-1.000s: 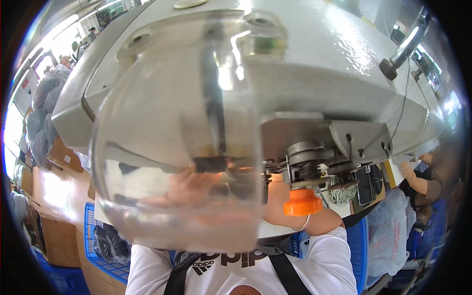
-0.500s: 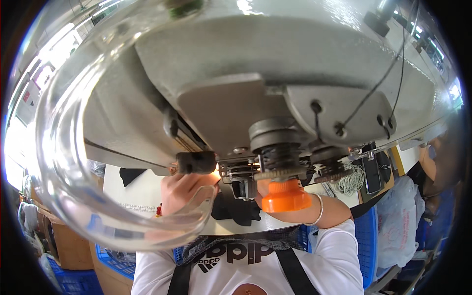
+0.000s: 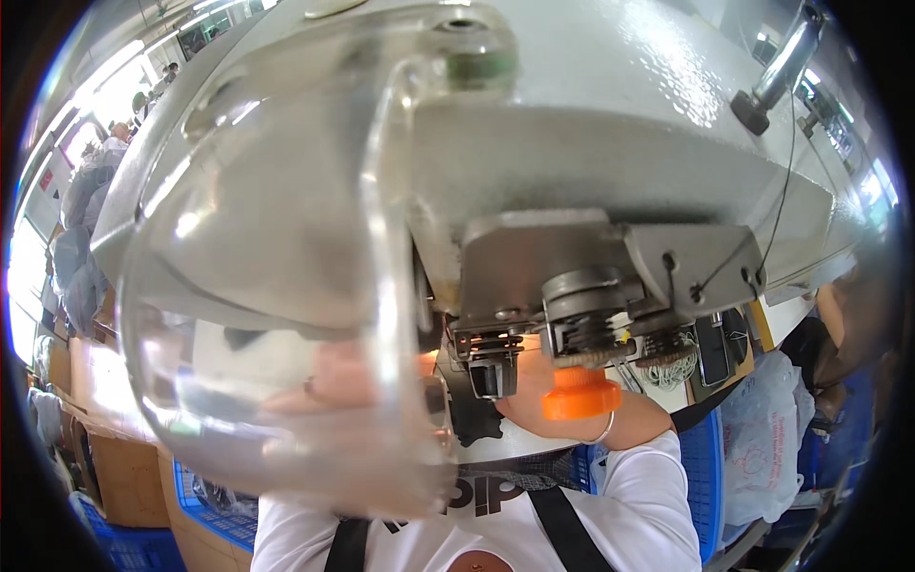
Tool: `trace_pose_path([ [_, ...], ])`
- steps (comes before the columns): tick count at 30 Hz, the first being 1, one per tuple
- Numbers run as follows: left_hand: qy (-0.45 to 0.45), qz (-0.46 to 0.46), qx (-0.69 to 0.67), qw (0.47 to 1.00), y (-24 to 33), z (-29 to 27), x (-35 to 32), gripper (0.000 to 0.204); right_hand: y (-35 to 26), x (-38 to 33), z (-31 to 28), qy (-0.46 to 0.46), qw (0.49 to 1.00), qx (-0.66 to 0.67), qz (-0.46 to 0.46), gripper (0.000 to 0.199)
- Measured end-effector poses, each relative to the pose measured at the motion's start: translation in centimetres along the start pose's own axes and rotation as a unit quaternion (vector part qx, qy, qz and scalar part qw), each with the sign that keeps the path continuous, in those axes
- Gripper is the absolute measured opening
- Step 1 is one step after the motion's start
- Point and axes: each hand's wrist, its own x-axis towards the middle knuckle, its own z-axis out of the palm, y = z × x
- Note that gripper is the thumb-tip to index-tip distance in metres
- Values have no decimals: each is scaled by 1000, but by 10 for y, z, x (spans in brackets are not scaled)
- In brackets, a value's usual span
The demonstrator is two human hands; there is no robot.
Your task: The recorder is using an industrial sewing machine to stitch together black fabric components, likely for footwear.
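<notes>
A grey-white sewing machine head (image 3: pixel 591 143) fills the upper middle, with a metal thread-tension plate (image 3: pixel 538 253) and an orange knob (image 3: pixel 581 393) on its near side. My left hand (image 3: pixel 343 377) shows only as a smear through the curved clear plastic guard (image 3: pixel 257 286), left of the needle area; its fingers cannot be made out. My right hand (image 3: pixel 522 405) is right of the needle area, partly behind the orange knob, its fingers hidden by the machine. Between the hands lies black cloth (image 3: pixel 474 415) on the white table; whether either hand grips it is hidden.
Right of the machine are a bundle of pale cord (image 3: pixel 672 370) and a dark phone (image 3: pixel 713 353). Blue baskets (image 3: pixel 705 477) flank me, with a clear plastic bag (image 3: pixel 762 439) at right. A cardboard box (image 3: pixel 129 477) stands at left. Another person's arm (image 3: pixel 831 319) shows far right.
The view has shifted, so the machine head sits lower and further right. The clear guard now covers my left hand and blurs it. My right hand stays beside the black cloth.
</notes>
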Motion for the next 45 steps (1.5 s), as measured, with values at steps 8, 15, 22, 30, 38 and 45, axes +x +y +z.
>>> trace_pose_path([
  [8, 30, 23, 67, 997, -18, 24, -1, 21, 9, -5, 10, 86, 996, 3, 12, 32],
  [15, 22, 11, -37, 999, -16, 22, -2, 21, 7, 5, -7, 33, 999, 25, 7, 31],
  [22, 140, 15, 0, 990, -17, 11, 11, 32, 12, -8, 5, 64, 991, -108, -39, 23],
  [30, 69, 82, 11, 994, -18, 10, 4, 23, 16, -2, 10, -23, 1000, 9, 15, 31],
  [38, 107, 101, 26, 989, -22, 17, 4, 23, 27, -7, 28, 91, 992, 70, -51, 32],
  [45, 118, 109, 78, 984, -18, 17, 7, 22, 11, 7, 30, 235, 965, 59, -103, 24],
])
